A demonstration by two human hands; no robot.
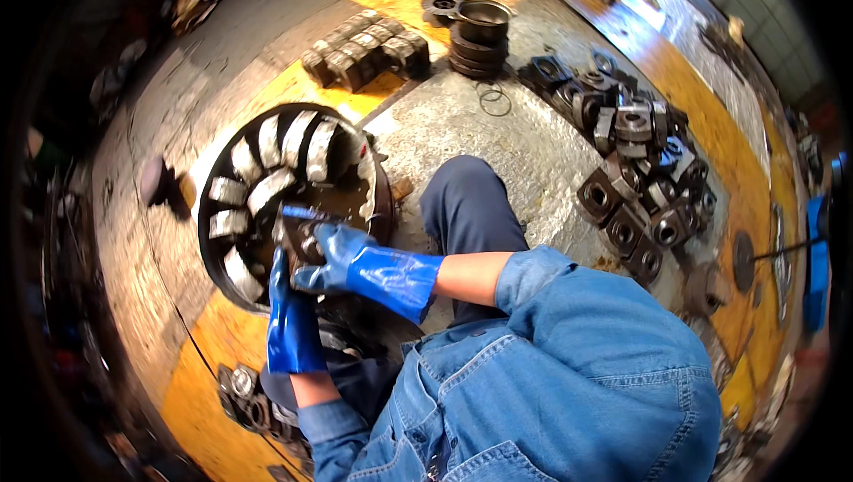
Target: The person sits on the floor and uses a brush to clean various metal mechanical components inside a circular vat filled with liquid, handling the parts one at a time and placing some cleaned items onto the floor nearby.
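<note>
Both my hands wear blue rubber gloves and hold a dark, oily metal block (294, 230) over a round black tub (385, 193). My left hand (290, 309) grips the block from its near left side. My right hand (334, 258) is closed about the block's right side, its fingers bent; they hide much of the part. In the tub, several shiny curved metal pieces (298, 137) stand along the far and left wall. Dark liquid shows at the tub's bottom right.
Shiny ribbed metal parts (360, 51) lie in rows beyond the tub. A stack of dark rings (478, 54) and thin loops (495, 102) rest on a steel plate (471, 131). Holed square blocks (633, 171) are heaped right. More parts (251, 402) lie lower left.
</note>
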